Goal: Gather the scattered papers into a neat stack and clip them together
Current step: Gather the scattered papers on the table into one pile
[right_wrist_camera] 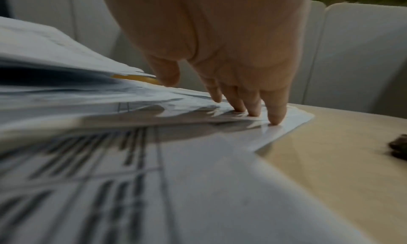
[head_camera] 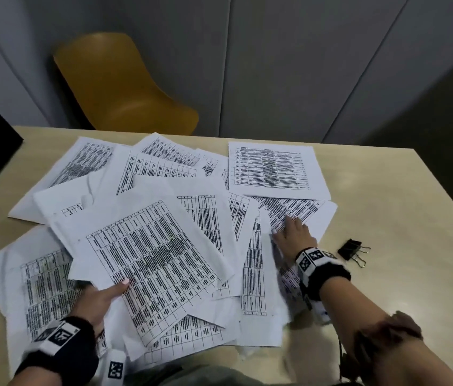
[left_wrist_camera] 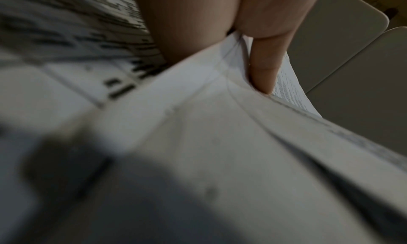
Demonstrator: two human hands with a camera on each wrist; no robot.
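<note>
**Papers loose, both hands on the spread**

While the papers (head_camera: 147, 246) lie fanned and overlapping over the left and middle of the worktop (head_camera: 403, 207), I see my left hand (head_camera: 95, 302) at the near left, thumb on top of a printed sheet and fingers (left_wrist_camera: 264, 70) tucked beneath, pinching it. Further right, my right hand (head_camera: 293, 232) presses straight fingers (right_wrist_camera: 275, 113) flat onto a sheet's right edge. Just beside it, near right, the black binder clip (head_camera: 352, 250) sits on bare worktop.
</note>
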